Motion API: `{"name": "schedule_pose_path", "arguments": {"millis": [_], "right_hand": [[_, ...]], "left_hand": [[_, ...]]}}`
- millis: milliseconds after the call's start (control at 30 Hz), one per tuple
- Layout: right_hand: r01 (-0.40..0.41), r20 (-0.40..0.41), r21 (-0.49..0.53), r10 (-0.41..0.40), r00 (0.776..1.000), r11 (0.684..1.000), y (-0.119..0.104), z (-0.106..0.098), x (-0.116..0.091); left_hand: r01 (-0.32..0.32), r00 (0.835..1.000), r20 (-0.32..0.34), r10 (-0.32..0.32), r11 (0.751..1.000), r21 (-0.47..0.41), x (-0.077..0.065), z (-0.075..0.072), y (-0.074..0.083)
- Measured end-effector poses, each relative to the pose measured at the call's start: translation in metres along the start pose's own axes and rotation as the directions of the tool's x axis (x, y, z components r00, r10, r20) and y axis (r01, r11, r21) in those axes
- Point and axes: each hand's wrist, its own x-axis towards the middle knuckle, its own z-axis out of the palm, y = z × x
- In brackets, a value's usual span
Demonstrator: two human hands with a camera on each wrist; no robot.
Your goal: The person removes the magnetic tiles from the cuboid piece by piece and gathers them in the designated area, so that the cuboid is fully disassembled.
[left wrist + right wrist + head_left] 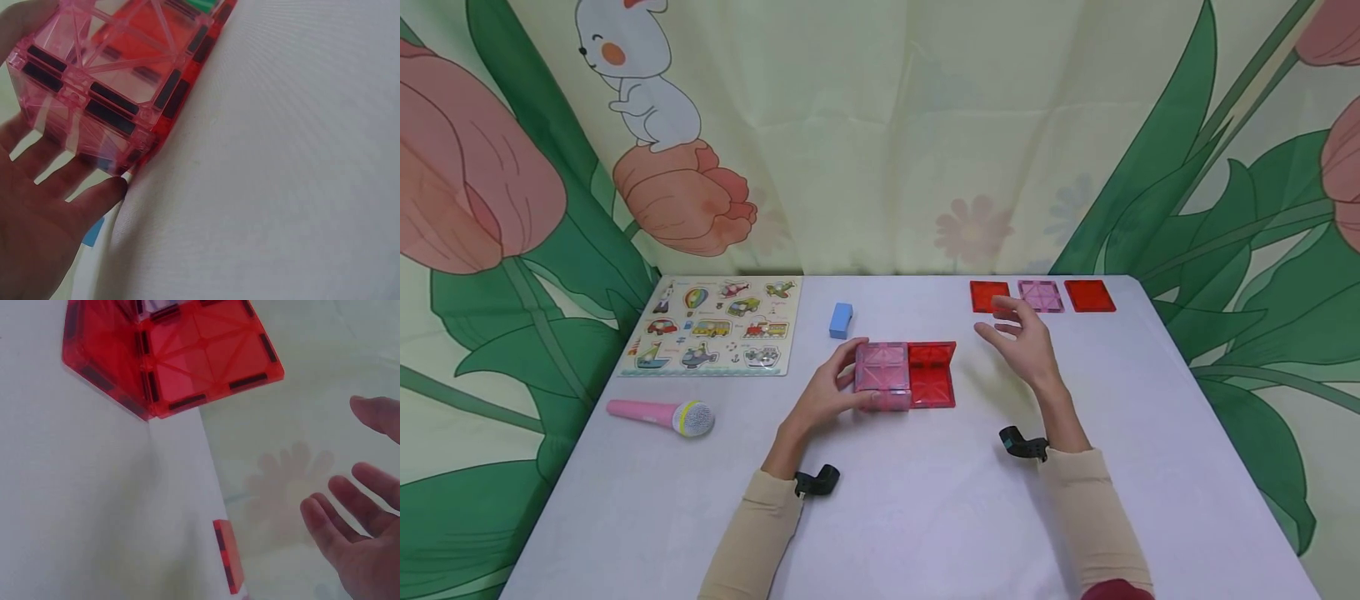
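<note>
Pink see-through magnetic tiles form a box (882, 367) in the middle of the table. My left hand (823, 392) grips its left side, thumb at the front and fingers around the back. Joined to its right are red magnetic tiles (932, 379), with an open side and one upright red wall in the head view. My right hand (1030, 346) hovers to the right of the build, fingers apart and loosely bent, holding nothing. Its fingertips overlap the edge of a flat red tile (987, 297) in the head view; touching cannot be told.
At the back right lie a pink tile (1041, 296) and another red tile (1090, 296). A blue block (841, 320) stands behind my left hand. On the left are a picture puzzle board (715, 325) and a pink toy microphone (661, 415). A printed curtain (850, 167) hangs behind the table.
</note>
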Motion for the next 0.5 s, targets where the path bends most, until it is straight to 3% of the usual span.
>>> {"name": "schedule_pose_path", "arguments": {"millis": [300, 500], "right_hand": [[0.077, 0.123, 0.042, -0.081, 0.989, 0.996, 0.002, 0.017, -0.006], [0.076, 0.215, 0.048, -0.085, 0.973, 0.996, 0.004, 0.026, -0.008]], "left_hand": [[0.018, 1.000, -0.004, -0.018, 1.000, 0.012, 0.000, 0.000, 0.001], [0.017, 1.000, -0.003, -0.017, 1.000, 0.006, 0.000, 0.000, 0.002]]}}
